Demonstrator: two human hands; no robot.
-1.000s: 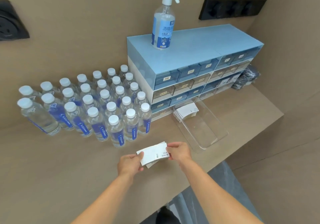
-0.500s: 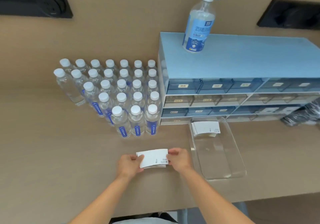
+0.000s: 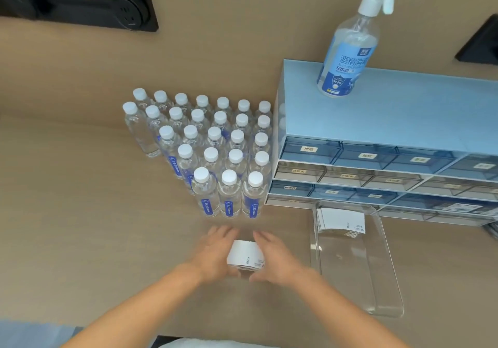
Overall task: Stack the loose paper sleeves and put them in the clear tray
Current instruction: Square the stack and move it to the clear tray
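Note:
A small stack of white paper sleeves (image 3: 244, 256) lies on the tan table between my two hands. My left hand (image 3: 215, 253) presses against its left edge and my right hand (image 3: 275, 260) against its right edge, fingers stretched forward; both are motion-blurred. To the right stands the clear tray (image 3: 388, 288), long and rectangular. Another pile of white sleeves (image 3: 341, 219) lies in the tray's far end.
Several rows of water bottles (image 3: 213, 153) stand just beyond my hands. A blue drawer cabinet (image 3: 377, 159) sits behind the tray with a spray bottle (image 3: 347, 51) on top. The table's front edge runs just below my forearms.
The camera has swung and moved closer. My hands have shifted from pinching the sleeves' ends to squeezing the stack from both sides with flat palms, and the stack looks squarer.

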